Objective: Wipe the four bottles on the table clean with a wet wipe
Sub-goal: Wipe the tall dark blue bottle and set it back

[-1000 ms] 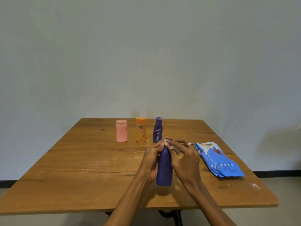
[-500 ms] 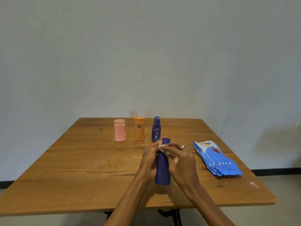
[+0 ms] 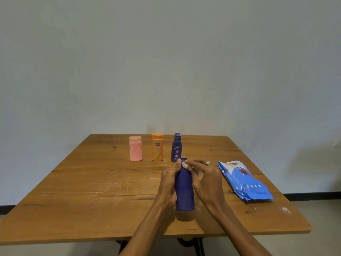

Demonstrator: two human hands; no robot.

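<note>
A tall dark blue bottle point(image 3: 185, 191) stands near the table's front, between both hands. My left hand point(image 3: 168, 183) grips its left side, thumb up by the neck. My right hand point(image 3: 206, 180), with a ring on one finger, pinches a small white wet wipe point(image 3: 185, 165) against the bottle's top and right side; most of the wipe is hidden by the fingers. Further back a pink bottle point(image 3: 135, 148), an orange bottle point(image 3: 157, 147) and a smaller dark blue bottle point(image 3: 176, 147) stand upright in a row.
A blue pack of wet wipes point(image 3: 243, 181) lies flat to the right of my hands. The wooden table point(image 3: 83, 191) shows pale smears in the middle. A plain wall stands behind it, and the table's front edge is close under my forearms.
My right hand's fingers have shifted with the wipe along the bottle's top. The bottle stays upright in my left hand's grip. The view has moved slightly.
</note>
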